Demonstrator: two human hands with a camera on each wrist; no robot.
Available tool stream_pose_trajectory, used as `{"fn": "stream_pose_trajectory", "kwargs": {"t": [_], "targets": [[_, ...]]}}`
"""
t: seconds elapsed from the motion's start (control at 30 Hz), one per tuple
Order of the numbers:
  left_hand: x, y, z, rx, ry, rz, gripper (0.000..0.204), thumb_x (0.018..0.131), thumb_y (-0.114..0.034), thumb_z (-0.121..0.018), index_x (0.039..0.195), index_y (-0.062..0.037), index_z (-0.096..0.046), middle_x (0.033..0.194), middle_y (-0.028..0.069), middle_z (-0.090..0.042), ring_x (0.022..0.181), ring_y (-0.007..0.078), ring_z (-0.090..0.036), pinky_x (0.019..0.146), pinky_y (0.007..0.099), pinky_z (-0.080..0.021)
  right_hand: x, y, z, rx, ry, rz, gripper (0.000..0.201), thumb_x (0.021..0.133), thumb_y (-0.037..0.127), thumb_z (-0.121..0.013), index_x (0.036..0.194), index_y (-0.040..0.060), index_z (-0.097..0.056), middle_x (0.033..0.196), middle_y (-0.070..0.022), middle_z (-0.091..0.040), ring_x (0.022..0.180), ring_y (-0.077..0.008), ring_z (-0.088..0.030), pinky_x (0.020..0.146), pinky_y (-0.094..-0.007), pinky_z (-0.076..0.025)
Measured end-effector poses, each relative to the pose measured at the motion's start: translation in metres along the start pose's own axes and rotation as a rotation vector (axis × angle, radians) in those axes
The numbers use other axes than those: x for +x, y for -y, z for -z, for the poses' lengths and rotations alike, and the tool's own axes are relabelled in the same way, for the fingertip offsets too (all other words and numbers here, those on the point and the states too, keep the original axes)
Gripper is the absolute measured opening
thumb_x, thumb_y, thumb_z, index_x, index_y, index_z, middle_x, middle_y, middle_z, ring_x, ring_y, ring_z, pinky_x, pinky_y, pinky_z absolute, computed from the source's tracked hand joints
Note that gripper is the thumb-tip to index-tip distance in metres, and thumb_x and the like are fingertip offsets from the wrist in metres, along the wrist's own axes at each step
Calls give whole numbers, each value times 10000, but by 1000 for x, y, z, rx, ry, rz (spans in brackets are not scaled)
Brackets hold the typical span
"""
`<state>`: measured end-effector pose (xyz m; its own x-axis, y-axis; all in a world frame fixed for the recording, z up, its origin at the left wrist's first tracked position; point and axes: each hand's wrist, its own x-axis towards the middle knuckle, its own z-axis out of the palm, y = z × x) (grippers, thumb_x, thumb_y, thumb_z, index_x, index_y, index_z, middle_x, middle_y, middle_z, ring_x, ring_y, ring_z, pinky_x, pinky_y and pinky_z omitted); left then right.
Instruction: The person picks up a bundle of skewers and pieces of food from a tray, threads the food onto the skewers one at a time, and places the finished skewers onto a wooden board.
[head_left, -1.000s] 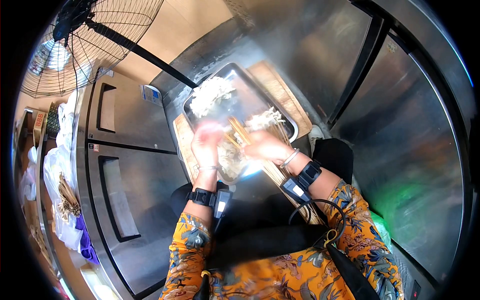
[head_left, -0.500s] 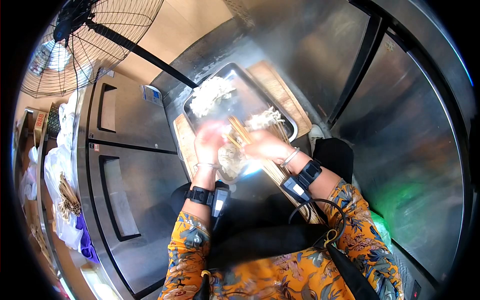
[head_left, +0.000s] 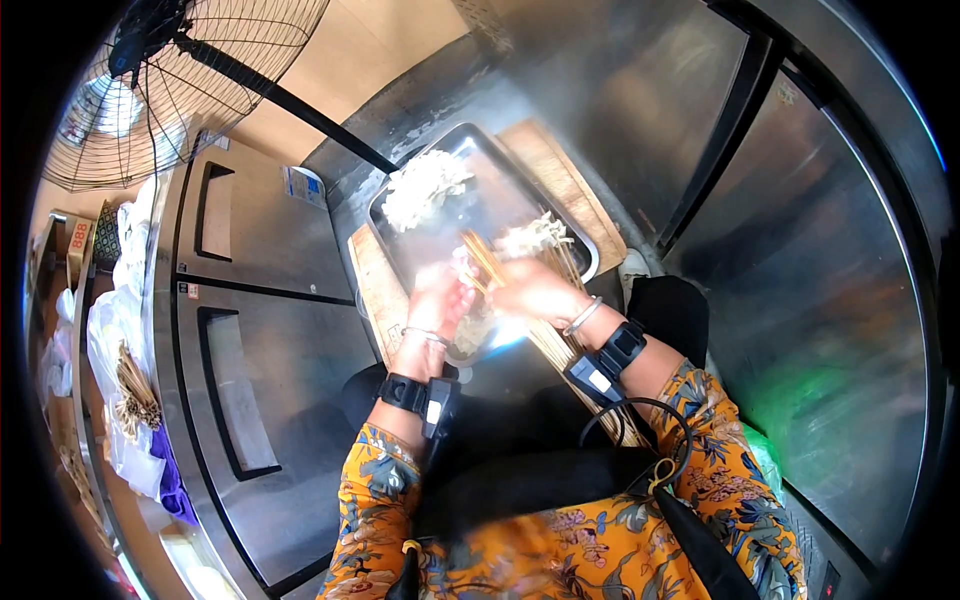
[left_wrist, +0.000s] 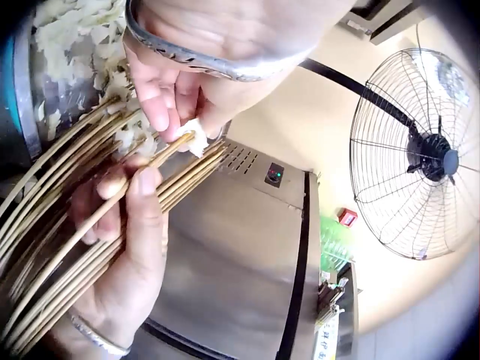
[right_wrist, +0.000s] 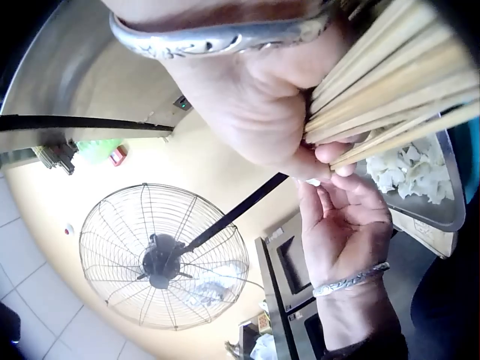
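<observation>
My right hand [head_left: 540,292] grips a bundle of bamboo skewers [left_wrist: 71,289], which fans back under the forearm. One skewer stands apart from the bundle, between its thumb and fingers in the left wrist view. At that skewer's tip, my left hand [head_left: 438,298] pinches a thin white food piece [left_wrist: 197,139]. The tip goes into the piece. Below both hands lies a metal tray [head_left: 508,190] holding a loose white heap [head_left: 425,190] at its far left. Another white pile [head_left: 535,236] sits at its right, with skewers beside it. A near pile is partly hidden by the left hand.
Under the tray is a wooden board [head_left: 565,190]. Steel cabinets [head_left: 270,370] stand on the left, and a large steel door [head_left: 820,300] on the right. A wire-caged fan [head_left: 190,90] rises at the upper left. More skewers [head_left: 135,395] lie on the left shelf.
My left hand has moved right, up to the skewer tips, covering more of the near pile. The right hand keeps its grip on the bundle in about the same place.
</observation>
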<state>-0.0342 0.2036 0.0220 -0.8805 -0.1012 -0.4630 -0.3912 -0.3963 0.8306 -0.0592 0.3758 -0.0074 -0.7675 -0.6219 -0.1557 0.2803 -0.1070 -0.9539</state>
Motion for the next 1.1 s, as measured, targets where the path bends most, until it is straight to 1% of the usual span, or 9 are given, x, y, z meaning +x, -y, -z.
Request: {"fn": "stream_pose_trajectory", "kwargs": {"t": [0.1, 0.33, 0.43, 0.5, 0.53, 0.63, 0.77, 0.97, 1.1], "targets": [[-9, 10, -7, 13, -61, 48, 239, 840, -175, -585, 1039, -41, -577, 880, 80, -636, 679, 100, -597, 609, 207, -511, -2, 7, -2, -68, -36, 1, 123, 743, 107, -578, 812, 5, -585, 626, -27, -565, 494, -86, -513, 435, -228, -405], [0, 17, -15, 5, -77, -136, 114, 844, -111, -566, 937, -47, -581, 832, 61, -623, 655, 108, -591, 582, 215, -505, -8, 19, -7, 13, -165, 129, 167, 769, 103, -562, 904, 7, -574, 654, -30, -570, 526, -96, -528, 480, -228, -438], [12, 25, -15, 75, -93, -185, 106, 844, -45, -527, 939, -25, -572, 826, 57, -612, 693, 117, -584, 585, 220, -494, -18, 34, -6, 299, 60, 53, 151, 802, 105, -552, 916, 6, -561, 669, -30, -569, 558, -99, -543, 523, -233, -466], [19, 24, -20, 169, -95, -164, 167, 842, 11, -487, 993, 8, -557, 870, 71, -606, 782, 120, -576, 618, 215, -482, -19, 32, -9, 445, 170, -84, 142, 816, 106, -547, 913, 2, -553, 673, -29, -567, 577, -101, -551, 547, -237, -479], [20, 24, -22, 173, -100, -181, 144, 847, 0, -483, 968, 1, -561, 845, 67, -602, 737, 119, -570, 593, 220, -482, -19, 29, -10, 520, 224, -155, 138, 823, 106, -545, 912, 1, -548, 675, -28, -566, 587, -102, -555, 560, -240, -486], [24, 25, -26, 186, -111, -234, 108, 861, -31, -469, 894, -19, -571, 771, 54, -590, 604, 118, -551, 516, 236, -481, -10, 16, -4, 244, 172, -91, 131, 803, 124, -558, 817, -6, -573, 664, -31, -573, 591, -101, -548, 543, -230, -453], [6, 7, -15, -149, -35, -145, 71, 851, -92, -542, 882, -30, -553, 743, 42, -580, 633, 117, -568, 544, 217, -495, 1, -1, -2, -42, 41, -17, 156, 785, 142, -574, 770, -11, -602, 679, -32, -591, 605, -94, -543, 543, -225, -429], [6, 4, -6, 9, -28, -171, 112, 827, -136, -602, 856, -35, -562, 733, 23, -586, 635, 99, -571, 567, 201, -507, 2, -5, -2, 80, 140, -11, 222, 801, 164, -619, 933, -15, -617, 793, -10, -594, 703, -67, -533, 605, -198, -448], [6, 2, -4, -82, -25, -123, 88, 825, -117, -598, 854, -37, -576, 723, 22, -589, 643, 99, -575, 566, 197, -506, -6, 9, -1, 135, 133, -27, 213, 800, 158, -620, 936, -7, -620, 784, -2, -594, 685, -59, -531, 593, -190, -448]]}}
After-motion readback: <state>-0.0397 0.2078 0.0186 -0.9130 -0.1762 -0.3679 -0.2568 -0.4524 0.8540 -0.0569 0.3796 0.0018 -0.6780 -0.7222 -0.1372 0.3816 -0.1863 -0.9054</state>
